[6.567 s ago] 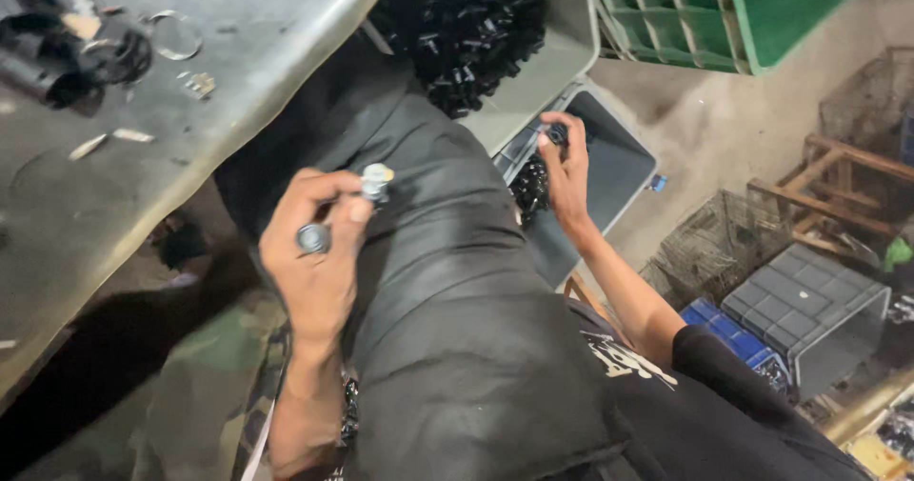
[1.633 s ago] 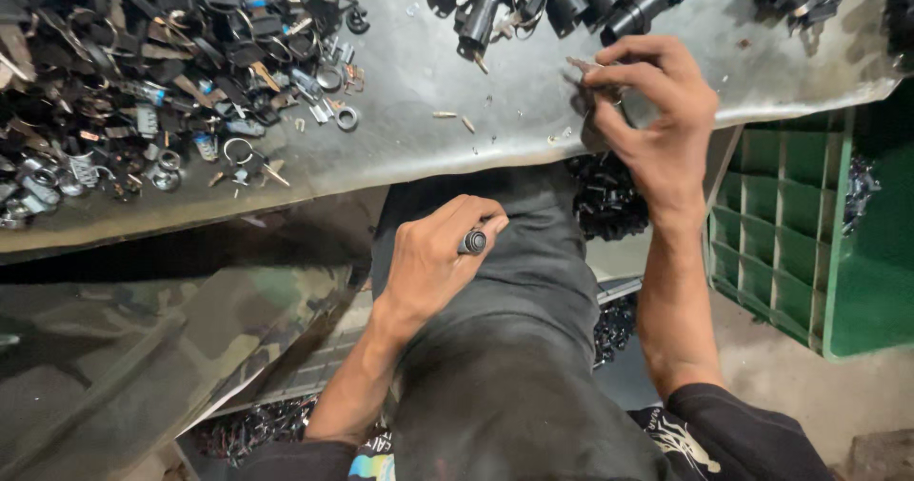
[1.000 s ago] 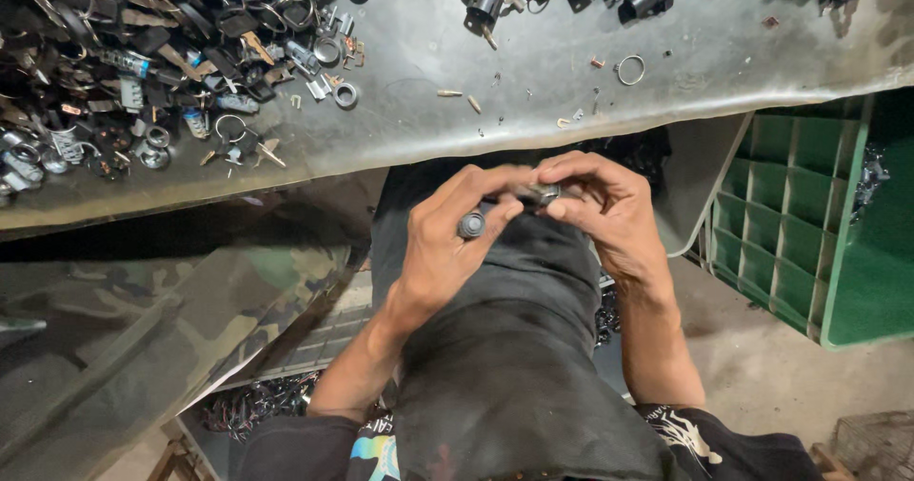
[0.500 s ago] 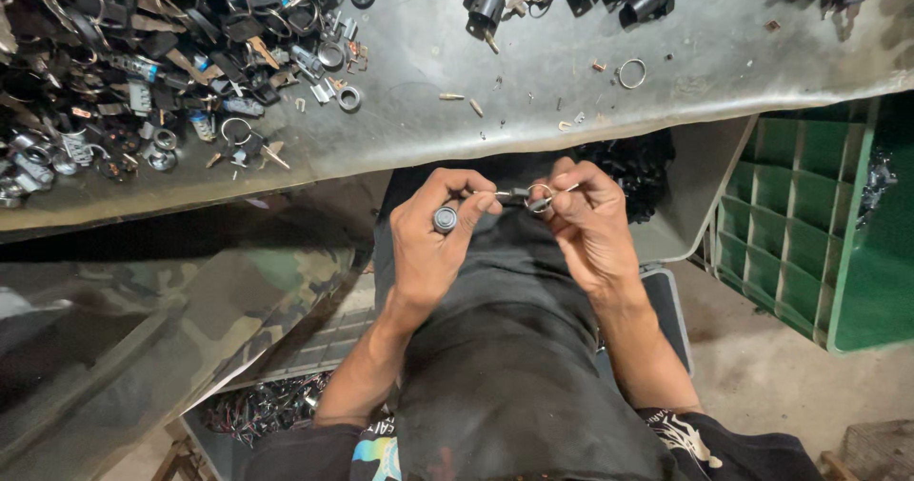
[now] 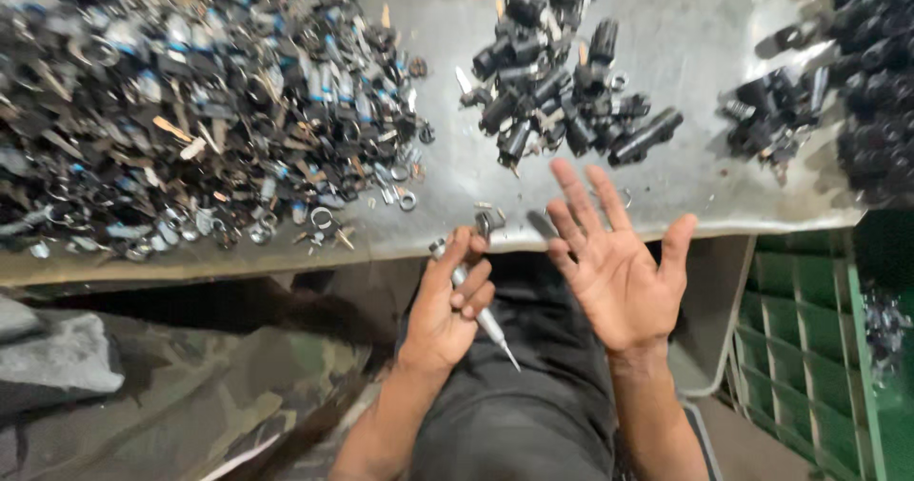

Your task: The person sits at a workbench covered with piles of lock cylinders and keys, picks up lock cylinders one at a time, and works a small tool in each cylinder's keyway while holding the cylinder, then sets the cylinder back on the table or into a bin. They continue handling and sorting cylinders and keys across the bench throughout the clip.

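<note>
Though smooth, slim metal rod (image 5: 476, 305), gripped.

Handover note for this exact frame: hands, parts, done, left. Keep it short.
Left hand: closed on a thin metal rod, a small metal fitting at its upper end by the table edge.
Right hand: open, palm up, holding nothing.
Parts: mixed pile of rings and small pieces at the table's left, black cylinders at centre, more black parts at right; green crate beside the right arm.
Done: rod and fitting in hand.
Left: the piles remain on the table.
</note>
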### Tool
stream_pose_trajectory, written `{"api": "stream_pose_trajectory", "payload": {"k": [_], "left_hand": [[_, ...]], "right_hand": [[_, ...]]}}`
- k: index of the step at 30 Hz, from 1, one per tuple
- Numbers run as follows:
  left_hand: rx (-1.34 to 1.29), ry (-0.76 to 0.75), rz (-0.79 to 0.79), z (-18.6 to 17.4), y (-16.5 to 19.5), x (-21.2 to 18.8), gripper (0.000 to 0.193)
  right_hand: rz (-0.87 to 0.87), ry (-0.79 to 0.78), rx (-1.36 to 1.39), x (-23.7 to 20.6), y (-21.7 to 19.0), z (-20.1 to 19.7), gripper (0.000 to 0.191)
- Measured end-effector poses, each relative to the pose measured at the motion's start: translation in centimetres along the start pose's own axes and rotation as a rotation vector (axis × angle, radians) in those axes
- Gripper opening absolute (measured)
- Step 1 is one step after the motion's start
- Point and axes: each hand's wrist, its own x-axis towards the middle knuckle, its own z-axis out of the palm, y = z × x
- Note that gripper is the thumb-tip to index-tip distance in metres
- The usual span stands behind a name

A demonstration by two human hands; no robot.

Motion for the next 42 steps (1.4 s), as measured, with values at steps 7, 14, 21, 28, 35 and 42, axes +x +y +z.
{"api": "stream_pose_trajectory", "payload": {"k": [7,14,21,28,35,42], "left_hand": [[0.939,-0.178,0.391,1.8,-0.1,-2.6,0.015],[1.512,-0.098,0.485,1.9,-0.6,-3.1,0.011],[1.472,-0.016,0.627,2.7,-1.4,-2.1,0.009],[1.389,0.056,0.490,0.8,-2.1,-2.7,0.012],[1.333,0.066,0.475,0.5,-2.1,-2.7,0.015],[1.469,0.055,0.420,0.8,-2.4,-2.0,0.011]], "right_hand": [[-0.140,-0.101,-1.594,-1.3,0.6,-0.6,0.056],[0.221,0.123,-1.213,-4.6,1.6,-6.4,0.018],[0.133,0.078,-1.483,-3.7,0.0,-5.0,0.025],[0.103,0.228,-1.420,-4.8,-0.4,-4.6,0.026],[0.009,0.287,-1.328,-4.9,0.1,-5.0,0.025],[-0.161,0.264,-1.653,-5.0,-1.4,-2.7,0.019]]}}
